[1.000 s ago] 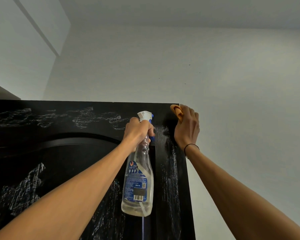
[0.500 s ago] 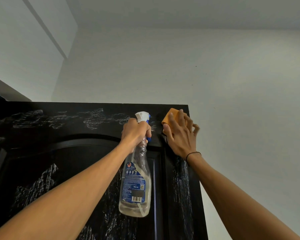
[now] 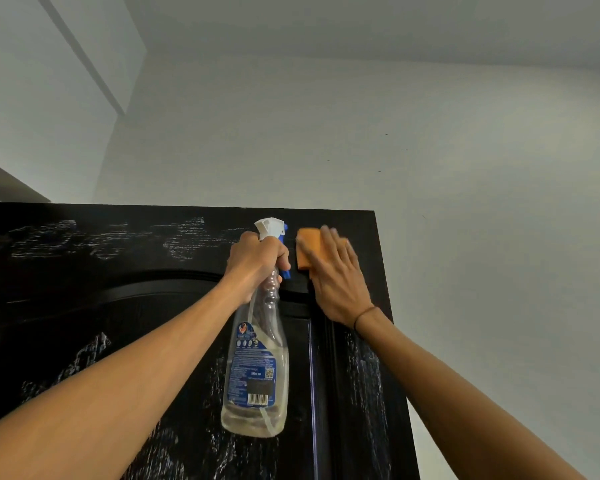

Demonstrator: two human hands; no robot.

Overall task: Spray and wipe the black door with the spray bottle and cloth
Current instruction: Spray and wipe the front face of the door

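Note:
The black door point(image 3: 94, 327) fills the lower left, streaked with white spray foam along its top rail and panels. My left hand point(image 3: 255, 261) grips the neck of a clear spray bottle point(image 3: 257, 372) with a white and blue trigger head, which hangs upright in front of the door. My right hand point(image 3: 338, 275) lies flat with straight fingers on an orange cloth point(image 3: 305, 247), pressing it against the door's top right corner. A thin black band circles the right wrist.
A pale grey wall point(image 3: 465, 202) rises above and to the right of the door's edge. The ceiling point(image 3: 326, 26) and a recessed corner sit at the upper left.
My right hand has slid the orange cloth leftward from the door's right edge onto the top rail, closer to the bottle. The left hand and bottle stayed nearly still.

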